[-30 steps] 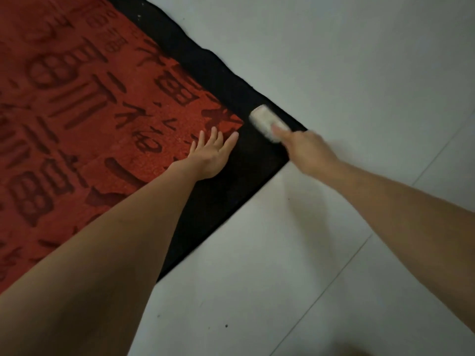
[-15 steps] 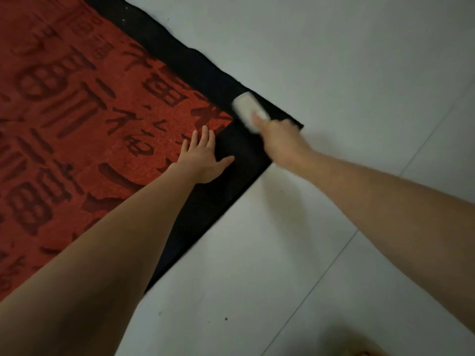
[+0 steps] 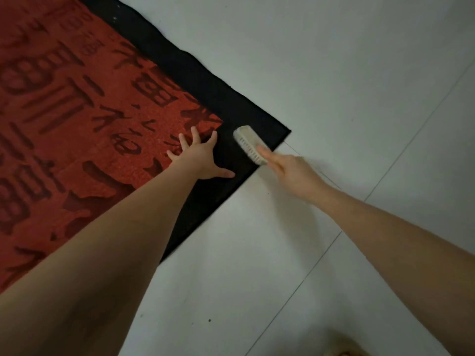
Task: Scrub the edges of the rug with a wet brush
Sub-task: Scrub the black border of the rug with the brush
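A red rug (image 3: 77, 129) with dark characters and a black border (image 3: 210, 98) lies on the floor, its corner pointing right. My left hand (image 3: 203, 158) presses flat on the rug near that corner, fingers spread, thumb on the black border. My right hand (image 3: 290, 170) grips a pale scrubbing brush (image 3: 248, 143) by its near end. The brush lies bristles down on the black border just inside the corner.
Pale floor tiles (image 3: 334, 73) with thin grout lines surround the rug on the right and below. A small dark speck (image 3: 209, 320) lies on the tile near the bottom. Something skin-coloured shows at the bottom edge (image 3: 341, 352).
The brush has slid back along the black border toward the near side of the corner. My left hand has spread its fingers wider and stays planted on the rug.
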{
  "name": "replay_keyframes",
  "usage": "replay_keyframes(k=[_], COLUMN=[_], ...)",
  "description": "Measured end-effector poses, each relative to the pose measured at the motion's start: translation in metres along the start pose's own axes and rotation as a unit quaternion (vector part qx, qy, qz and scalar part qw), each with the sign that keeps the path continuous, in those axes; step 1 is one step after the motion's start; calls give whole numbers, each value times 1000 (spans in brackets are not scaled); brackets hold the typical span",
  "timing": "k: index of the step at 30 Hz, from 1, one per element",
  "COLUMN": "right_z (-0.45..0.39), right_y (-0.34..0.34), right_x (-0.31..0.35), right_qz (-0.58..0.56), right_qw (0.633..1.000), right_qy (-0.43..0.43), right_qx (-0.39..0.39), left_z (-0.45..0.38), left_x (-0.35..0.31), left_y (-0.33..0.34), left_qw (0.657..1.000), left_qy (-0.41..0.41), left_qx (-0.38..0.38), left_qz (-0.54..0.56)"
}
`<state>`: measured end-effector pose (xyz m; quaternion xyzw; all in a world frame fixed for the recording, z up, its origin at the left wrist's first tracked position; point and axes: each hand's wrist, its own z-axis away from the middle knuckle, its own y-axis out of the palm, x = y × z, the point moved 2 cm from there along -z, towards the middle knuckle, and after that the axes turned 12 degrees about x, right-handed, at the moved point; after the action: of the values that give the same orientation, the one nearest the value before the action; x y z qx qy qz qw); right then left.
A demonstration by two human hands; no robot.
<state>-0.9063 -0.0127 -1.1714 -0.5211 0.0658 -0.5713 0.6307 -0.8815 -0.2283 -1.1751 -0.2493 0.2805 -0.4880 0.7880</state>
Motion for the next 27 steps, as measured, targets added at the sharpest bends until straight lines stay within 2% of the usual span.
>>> replay_keyframes(k=[3, 4, 5, 6, 9, 10, 11, 13, 14, 16, 18, 19, 23, 25, 27], right_z=[-10, -9, -7, -5, 12, 12, 7, -4, -7, -7, -3, -1, -16, -21, -28], right_y=[-36, -42, -39, -31, 10, 10, 1, -22, -24, -8, 13, 13, -27, -29, -37], right_x=[-42, -46, -41, -29, 7, 5, -5, -28, -25, -1, 20, 14, -28, -16, -17], right_qz=[-27, -29, -34, -39, -17, 3, 5, -38, -50, -30, 21, 32, 118, 88, 15], right_qw=[979, 965, 963, 972, 998, 999, 999, 983, 976, 986, 999, 999, 987, 988, 982], right_qy=[157, 212, 223, 195, 54, 32, 44, 118, 142, 90, 0, -6, 66, 89, 160], right_qx=[-124, -148, -149, -126, 40, 31, -23, -132, -159, -139, -40, -11, -82, -87, -101], left_z=[-1, -1, -2, -2, -4, -3, -4, -4, -5, -7, -12, -14, -17, -12, -4], left_x=[-1, -2, -2, -3, -2, -2, -2, -4, -6, -10, -9, -6, 4, 2, -1], left_y=[-1, -1, 0, 0, 4, 5, 7, 7, 5, 2, 2, 4, 12, 10, 9], left_qw=[1000, 1000, 1000, 1000, 1000, 1000, 1000, 1000, 1000, 999, 998, 997, 994, 995, 997], left_qy=[-1, -3, -6, -5, 5, 7, 6, -3, -4, 21, 55, 66, 88, 79, 63], left_qx=[-2, -1, 0, -1, -18, -20, -20, -21, -21, -21, -29, -30, -54, -46, -20], left_qz=[4, 7, 9, 9, -4, -7, -9, -17, -21, -28, -29, -29, -35, -30, -26])
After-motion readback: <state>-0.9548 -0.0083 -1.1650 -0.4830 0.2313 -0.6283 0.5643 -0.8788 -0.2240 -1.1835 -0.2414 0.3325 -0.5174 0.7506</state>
